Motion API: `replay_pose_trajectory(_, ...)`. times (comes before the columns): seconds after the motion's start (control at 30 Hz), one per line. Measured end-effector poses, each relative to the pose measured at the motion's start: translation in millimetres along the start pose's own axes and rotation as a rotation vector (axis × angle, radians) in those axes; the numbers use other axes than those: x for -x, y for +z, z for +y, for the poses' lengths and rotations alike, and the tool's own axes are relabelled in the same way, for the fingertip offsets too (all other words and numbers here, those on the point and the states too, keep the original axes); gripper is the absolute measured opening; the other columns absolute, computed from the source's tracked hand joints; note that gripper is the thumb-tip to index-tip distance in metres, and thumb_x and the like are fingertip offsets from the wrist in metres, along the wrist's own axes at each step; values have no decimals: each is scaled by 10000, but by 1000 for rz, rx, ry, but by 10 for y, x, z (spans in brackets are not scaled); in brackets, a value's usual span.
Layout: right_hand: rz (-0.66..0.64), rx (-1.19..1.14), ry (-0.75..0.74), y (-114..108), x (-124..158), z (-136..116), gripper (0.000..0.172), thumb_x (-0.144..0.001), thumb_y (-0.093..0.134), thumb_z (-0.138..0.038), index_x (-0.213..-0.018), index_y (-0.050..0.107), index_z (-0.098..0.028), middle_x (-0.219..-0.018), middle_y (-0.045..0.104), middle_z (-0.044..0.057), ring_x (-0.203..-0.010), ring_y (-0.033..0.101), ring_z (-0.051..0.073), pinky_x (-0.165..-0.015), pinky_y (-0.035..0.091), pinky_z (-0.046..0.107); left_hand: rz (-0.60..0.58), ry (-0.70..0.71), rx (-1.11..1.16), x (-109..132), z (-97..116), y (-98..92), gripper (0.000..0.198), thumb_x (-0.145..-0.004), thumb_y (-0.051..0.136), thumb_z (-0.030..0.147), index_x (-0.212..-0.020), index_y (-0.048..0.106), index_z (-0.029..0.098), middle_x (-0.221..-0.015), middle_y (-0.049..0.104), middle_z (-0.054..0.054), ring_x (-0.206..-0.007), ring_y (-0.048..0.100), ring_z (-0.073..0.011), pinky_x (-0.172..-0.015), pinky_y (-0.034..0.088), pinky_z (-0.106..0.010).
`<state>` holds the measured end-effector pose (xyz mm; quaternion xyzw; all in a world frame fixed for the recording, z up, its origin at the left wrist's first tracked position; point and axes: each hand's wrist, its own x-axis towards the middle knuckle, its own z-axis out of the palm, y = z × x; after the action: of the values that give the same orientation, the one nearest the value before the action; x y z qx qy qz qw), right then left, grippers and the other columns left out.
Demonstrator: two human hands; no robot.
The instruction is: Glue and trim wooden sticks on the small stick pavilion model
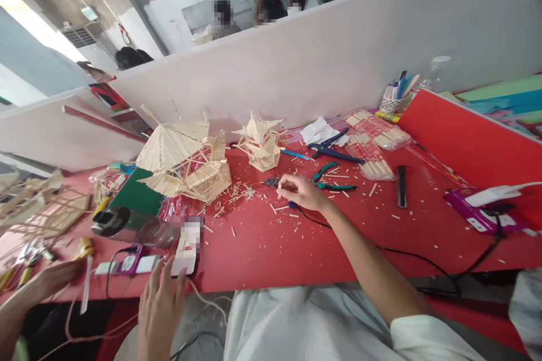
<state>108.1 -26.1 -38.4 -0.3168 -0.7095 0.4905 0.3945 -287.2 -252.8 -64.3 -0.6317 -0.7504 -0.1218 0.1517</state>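
My left hand (161,302) is at the table's front edge, fingers apart, fingertips at the lower end of a phone (186,251). My right hand (302,193) hovers over the middle of the table, thumb and fingertips pinched together; whatever they hold is too small to make out. Beneath and beside it lies a dark blue corded tool (271,182), partly hidden by the hand. Just behind stands a small pagoda-like model of wooden sticks (259,144). Farther left is a larger stick model (186,158) with a sloping roof. Teal-handled pliers (336,186) lie right of the hand.
Stick scraps litter the red table (262,254). Blue-handled pliers (334,149), packs of sticks (370,158), a utility knife (401,186) and a purple power strip (478,211) lie rightward. A bottle (135,228) lies left, near another person's hand (55,279). Cords cross the front edge.
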Motion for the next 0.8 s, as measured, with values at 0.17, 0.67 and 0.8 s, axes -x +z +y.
replay_pose_trajectory(0.17, 33, 36, -17, -22, 2, 36, 190, -913, 622, -394, -866, 579, -215, -800, 697, 17, -736, 649, 179, -684, 470, 291, -57, -17, -21, -71, -85, 21, 538, -1012, 360, 492, -1462, 440, 209, -1417, 532, -176, -1166, 625, -327, -792, 533, -386)
replay_pose_trajectory(0.67, 30, 89, -23, -14, -2, 55, 182, -910, 616, -387, -866, 583, -213, -797, 696, 23, -738, 651, 180, -690, 476, 292, -21, 146, 116, -96, -244, 8, 391, -992, 386, 304, -1335, 567, 252, -1334, 584, -131, -1194, 620, -297, -901, 536, -387)
replay_pose_trajectory(0.8, 31, 98, -26, -24, 0, 46, 185, -906, 618, -390, -863, 576, -215, -777, 692, 16, -714, 646, 177, -663, 466, 286, -65, 178, 112, -60, -332, 30, 408, -984, 369, 277, -1323, 594, 256, -1391, 556, -125, -1164, 643, -278, -853, 555, -363)
